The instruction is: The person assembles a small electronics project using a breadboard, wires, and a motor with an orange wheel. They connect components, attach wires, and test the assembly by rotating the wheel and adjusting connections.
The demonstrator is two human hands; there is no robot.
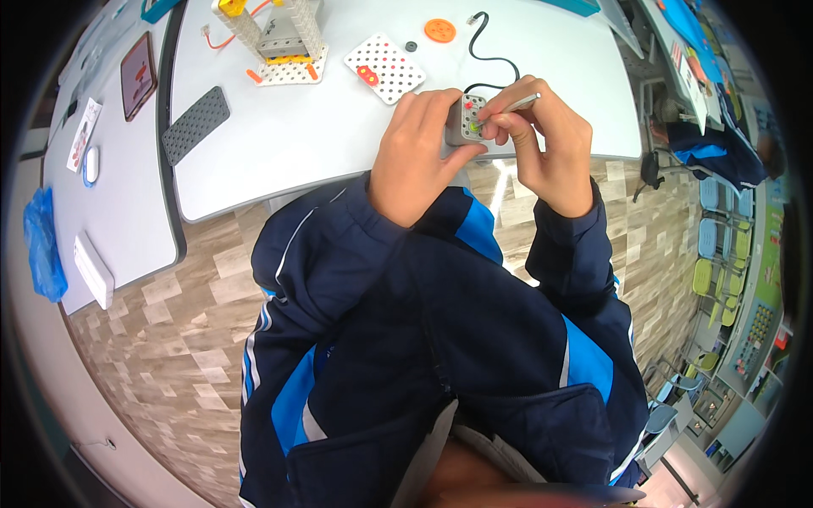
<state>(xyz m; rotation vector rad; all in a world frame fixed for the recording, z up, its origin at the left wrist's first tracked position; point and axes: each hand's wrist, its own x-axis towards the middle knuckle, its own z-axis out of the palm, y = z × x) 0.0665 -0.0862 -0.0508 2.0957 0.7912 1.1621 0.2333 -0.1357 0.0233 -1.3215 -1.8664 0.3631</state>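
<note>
The small grey box [470,117] is between your hands, close to the front edge of the bench [279,140], with its holed face toward you; whether it rests on the bench, I cannot tell. The grip of your left hand [415,148] is half closed, with thumb and fingers about the left side of the box. The grip of your right hand [550,135] is almost closed and pinches a thin grey rod [521,103], which slants toward the green piece [476,127] on this face; the contact at its tip I cannot see well. I would hold the box firmly with the left hand and guide the rod slowly and straight, because a sideways push could turn the box. The red piece [468,106] sits near the green one, so take care not to knock it. Behind the box lies the black cable [498,61], which your knuckles could catch. The white plate [398,72] is near your left fingers, so this side is narrow. To the right, the bench gives more room, but the front edge is near, and a dropped piece could reach the floor [169,339].
</note>
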